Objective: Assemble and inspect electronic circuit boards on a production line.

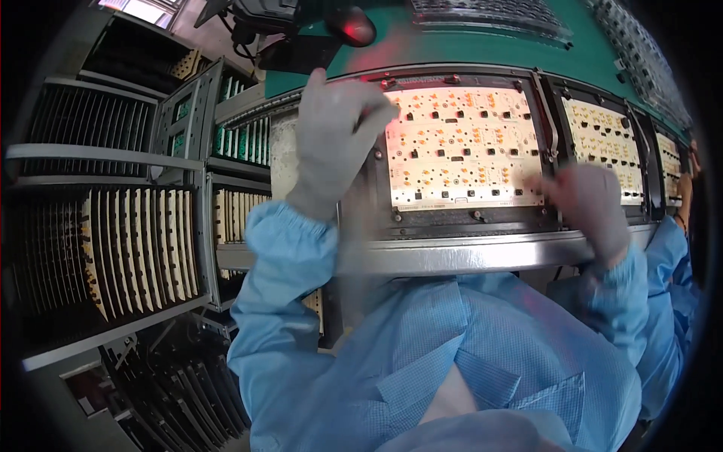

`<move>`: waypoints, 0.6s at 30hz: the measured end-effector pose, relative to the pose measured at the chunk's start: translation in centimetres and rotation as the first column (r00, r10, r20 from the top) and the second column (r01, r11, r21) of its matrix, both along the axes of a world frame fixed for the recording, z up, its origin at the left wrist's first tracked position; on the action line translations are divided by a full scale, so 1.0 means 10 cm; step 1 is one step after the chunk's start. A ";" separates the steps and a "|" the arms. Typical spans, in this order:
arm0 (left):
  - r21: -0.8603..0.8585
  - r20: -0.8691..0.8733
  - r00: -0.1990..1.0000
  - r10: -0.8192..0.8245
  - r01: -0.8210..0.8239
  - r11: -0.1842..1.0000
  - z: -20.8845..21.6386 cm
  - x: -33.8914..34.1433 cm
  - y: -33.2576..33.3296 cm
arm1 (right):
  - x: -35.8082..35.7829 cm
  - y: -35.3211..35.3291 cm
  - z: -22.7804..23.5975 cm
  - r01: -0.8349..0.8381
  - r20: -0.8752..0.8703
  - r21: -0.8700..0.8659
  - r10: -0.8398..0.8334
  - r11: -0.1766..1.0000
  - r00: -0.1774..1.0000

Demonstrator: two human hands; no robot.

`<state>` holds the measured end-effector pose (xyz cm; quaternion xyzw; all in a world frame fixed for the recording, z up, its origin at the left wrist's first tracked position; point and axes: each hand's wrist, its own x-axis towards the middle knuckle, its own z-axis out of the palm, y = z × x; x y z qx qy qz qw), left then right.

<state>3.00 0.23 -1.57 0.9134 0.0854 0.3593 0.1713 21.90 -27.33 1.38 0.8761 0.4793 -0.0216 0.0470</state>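
Note:
A white circuit board (467,167) with rows of small black and orange parts lies in a black frame (444,218) in front of me. My left hand (335,132), in a pale glove, is at the board's upper left corner. Its thumb and finger come together in a pinch there; whatever lies between the tips is too small or hidden to name. Over the frame's right edge, beside the board's lower right corner, is my right hand (591,203), also gloved. Motion smears its fingers, and I cannot see whether they hold anything.
More framed boards (606,147) continue to the right, by another person's hand (684,188). A metal rail (467,256) runs along the near side. Racks of upright boards (139,241) stand at left. On the green mat (444,53) are a mouse (352,29) and clear trays (489,16).

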 end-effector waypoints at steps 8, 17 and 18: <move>0.091 -0.038 0.974 0.222 -0.218 0.972 -0.41 0.57 0.19 | -0.26 -0.14 -0.29 -0.145 -0.050 0.105 0.150 0.984 0.987; -0.087 -0.001 0.979 0.203 -0.203 0.975 -0.63 0.54 0.27 | 0.75 1.21 0.16 -0.245 -0.082 0.510 0.329 0.825 0.941; -0.059 -0.071 0.978 0.196 -0.201 0.978 -0.57 0.54 0.27 | 0.96 1.48 0.09 -0.308 0.013 0.594 0.373 0.743 0.928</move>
